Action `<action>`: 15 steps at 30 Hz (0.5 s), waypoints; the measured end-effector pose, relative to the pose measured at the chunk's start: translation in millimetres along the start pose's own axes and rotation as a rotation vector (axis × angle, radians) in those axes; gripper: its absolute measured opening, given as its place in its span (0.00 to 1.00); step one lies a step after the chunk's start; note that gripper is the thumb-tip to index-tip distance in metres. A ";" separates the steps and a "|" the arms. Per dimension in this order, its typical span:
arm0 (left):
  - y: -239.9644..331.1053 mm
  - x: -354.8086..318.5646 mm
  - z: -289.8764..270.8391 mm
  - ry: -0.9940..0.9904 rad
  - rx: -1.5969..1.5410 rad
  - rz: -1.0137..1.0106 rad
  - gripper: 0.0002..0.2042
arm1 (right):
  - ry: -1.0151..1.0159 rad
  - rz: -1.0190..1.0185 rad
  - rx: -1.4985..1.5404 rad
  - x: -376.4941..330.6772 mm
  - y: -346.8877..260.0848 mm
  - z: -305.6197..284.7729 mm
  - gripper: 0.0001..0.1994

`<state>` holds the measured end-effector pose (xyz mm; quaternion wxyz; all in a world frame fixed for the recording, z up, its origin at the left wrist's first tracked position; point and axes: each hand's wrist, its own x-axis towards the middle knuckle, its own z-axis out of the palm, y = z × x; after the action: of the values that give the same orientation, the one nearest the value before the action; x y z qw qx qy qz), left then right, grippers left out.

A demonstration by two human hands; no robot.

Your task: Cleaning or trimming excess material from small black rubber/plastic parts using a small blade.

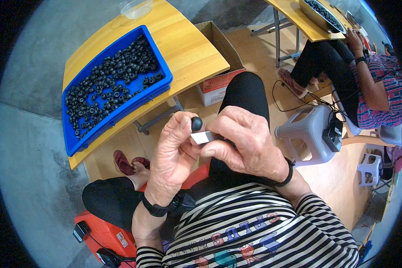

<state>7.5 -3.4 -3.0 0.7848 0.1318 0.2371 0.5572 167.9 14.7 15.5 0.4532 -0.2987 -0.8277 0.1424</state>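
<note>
In front of my lap, my left hand (175, 145) pinches a small round black part (196, 123) between thumb and fingertips. My right hand (243, 139) is closed round a flat, pale blade-like tool (203, 137); its handle is hidden in the fingers. The flat end lies just below the black part, close to my left fingertips; whether they touch I cannot tell. To the left, a blue tray (120, 107) on the table holds a spread of similar small black parts (131, 60).
The yellow wooden table (190, 56) carries the tray and a clear bowl (136, 8). Beside it stands an open cardboard box (214, 85). At right are a grey plastic stool (309, 134) with cables and a seated person (375, 89) at another table with a filled basin (322, 15).
</note>
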 end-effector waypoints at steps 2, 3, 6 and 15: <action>2.2 0.3 -4.6 -0.050 -0.009 -0.017 0.06 | -0.006 -0.008 0.015 -1.0 0.1 -0.4 0.13; 3.1 0.4 -6.3 -0.100 -0.017 -0.034 0.06 | -0.013 -0.015 0.028 -1.5 0.4 -0.9 0.13; 2.8 -2.1 -0.7 -0.009 0.033 -0.065 0.08 | -0.029 0.010 0.035 -1.7 2.3 -2.2 0.12; 2.4 -3.9 2.7 -0.046 -0.065 -0.073 0.05 | 0.000 0.030 0.038 -1.4 3.1 1.3 0.12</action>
<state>5.9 -6.1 1.2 0.8139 0.1102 0.2053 0.5323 168.4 16.3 12.3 0.4564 -0.3025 -0.8203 0.1650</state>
